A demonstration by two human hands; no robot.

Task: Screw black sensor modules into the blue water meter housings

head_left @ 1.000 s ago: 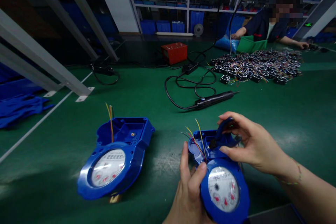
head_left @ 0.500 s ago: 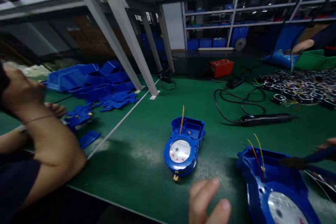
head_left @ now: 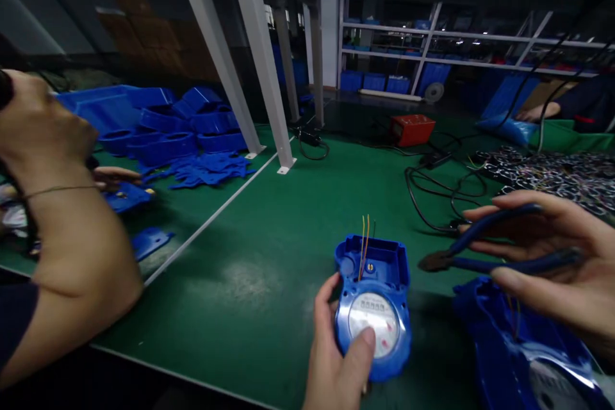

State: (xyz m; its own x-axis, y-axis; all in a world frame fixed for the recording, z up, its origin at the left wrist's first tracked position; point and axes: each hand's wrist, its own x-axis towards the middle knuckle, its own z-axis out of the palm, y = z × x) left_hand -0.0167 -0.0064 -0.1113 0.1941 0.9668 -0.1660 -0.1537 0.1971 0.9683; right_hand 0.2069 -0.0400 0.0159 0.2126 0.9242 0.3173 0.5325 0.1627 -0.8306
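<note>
My left hand (head_left: pixel 336 359) is closed around a blue water meter (head_left: pixel 375 295), its thumb resting on the round dial. Thin yellow and orange wires (head_left: pixel 365 246) stand up out of the meter's open box end. In my right hand (head_left: pixel 571 256) is a pair of blue-handled pliers (head_left: pixel 475 254), pointing left with the handles spread and the jaws looking closed. Below the pliers, at the lower right, lies a second blue water meter (head_left: pixel 519 346), also with wires coming from it and partly hidden by my right hand.
To the left, another person's arm (head_left: pixel 72 243) leans over the green table (head_left: pixel 230 269). Blue plastic housings (head_left: pixel 168 131) pile up behind it. Metal posts (head_left: pixel 269 77) rise mid-table. A red box (head_left: pixel 412 129), black cables and many small wired parts (head_left: pixel 552 173) lie at the back right.
My left hand has reached the nearer meter and taken hold of it. The pliers in my right hand have come up and left, more fully into view.
</note>
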